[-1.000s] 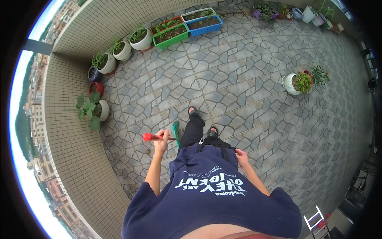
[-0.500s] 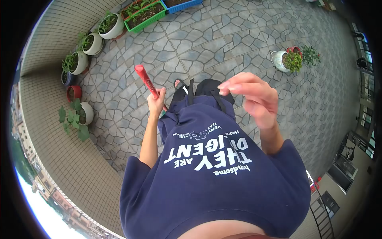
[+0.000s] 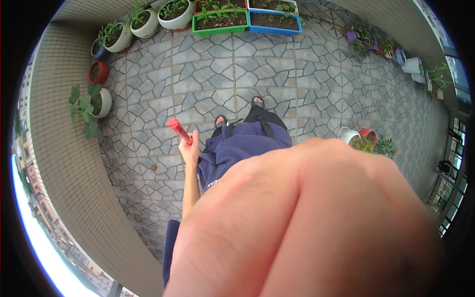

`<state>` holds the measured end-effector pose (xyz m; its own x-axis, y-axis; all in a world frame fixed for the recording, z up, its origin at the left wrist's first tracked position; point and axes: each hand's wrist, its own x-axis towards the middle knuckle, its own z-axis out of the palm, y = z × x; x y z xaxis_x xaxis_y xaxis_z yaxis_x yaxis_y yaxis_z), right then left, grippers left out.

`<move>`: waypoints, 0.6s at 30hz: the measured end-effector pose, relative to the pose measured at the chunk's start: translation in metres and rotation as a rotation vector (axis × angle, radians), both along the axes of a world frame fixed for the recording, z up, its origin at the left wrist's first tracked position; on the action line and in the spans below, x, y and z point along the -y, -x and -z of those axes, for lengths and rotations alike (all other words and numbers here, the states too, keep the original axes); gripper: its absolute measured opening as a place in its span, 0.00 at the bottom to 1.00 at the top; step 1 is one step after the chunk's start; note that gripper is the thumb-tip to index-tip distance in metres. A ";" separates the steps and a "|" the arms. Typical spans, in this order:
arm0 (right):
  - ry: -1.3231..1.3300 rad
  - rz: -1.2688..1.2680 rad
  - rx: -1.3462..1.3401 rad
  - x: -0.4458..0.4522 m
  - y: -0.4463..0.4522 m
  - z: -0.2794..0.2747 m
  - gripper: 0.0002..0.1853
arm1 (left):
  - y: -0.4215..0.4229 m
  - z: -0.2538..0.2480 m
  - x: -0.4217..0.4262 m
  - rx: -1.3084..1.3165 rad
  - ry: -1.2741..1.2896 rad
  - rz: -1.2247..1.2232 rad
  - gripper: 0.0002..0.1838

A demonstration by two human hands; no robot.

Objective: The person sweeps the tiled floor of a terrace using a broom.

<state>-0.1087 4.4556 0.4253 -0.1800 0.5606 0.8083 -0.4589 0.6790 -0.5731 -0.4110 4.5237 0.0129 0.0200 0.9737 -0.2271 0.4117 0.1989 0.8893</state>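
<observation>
My left hand (image 3: 190,149) is closed around a red rod-like handle (image 3: 179,130) beside my left hip. Its thick, rounded end points up and away from me; whatever lies below my fist is hidden. Very near the camera, my right hand (image 3: 307,213) fills the lower middle and right of the view. Its knuckles and the back of the hand show large and blurred. The fingertips are out of sight, so I cannot tell whether it holds anything. Behind it, most of my dark blue shirt (image 3: 242,146) is covered.
Green (image 3: 220,30) and blue planter boxes (image 3: 275,29) stand ahead on the stone-patterned floor (image 3: 208,74). White pots (image 3: 176,20) and a red pot (image 3: 98,73) line the tiled wall (image 3: 59,133) at left. More potted plants (image 3: 363,141) stand at right.
My right hand has come up from in front of my body to close before the camera. The view has tilted up, showing more planters ahead. My left hand still grips the red handle.
</observation>
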 end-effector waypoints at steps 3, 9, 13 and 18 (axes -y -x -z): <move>-0.036 -0.128 0.007 -0.029 -0.031 0.010 0.22 | -0.025 0.004 0.019 -0.059 -0.021 -0.101 0.13; -0.067 -0.292 -0.030 -0.069 -0.051 0.020 0.22 | -0.055 -0.004 0.042 -0.082 -0.153 -0.212 0.10; -0.102 -0.393 -0.061 -0.084 -0.045 0.019 0.22 | -0.064 -0.005 0.052 -0.130 -0.142 -0.306 0.07; -0.121 -0.477 -0.073 -0.095 -0.034 0.016 0.23 | -0.068 -0.020 0.057 -0.136 -0.232 -0.351 0.10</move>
<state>-0.0747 4.5505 0.4092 -0.3341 0.3309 0.8826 -0.7705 0.4435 -0.4579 -0.3434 4.4664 0.0329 -0.3360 0.9416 0.0209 0.4713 0.1489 0.8693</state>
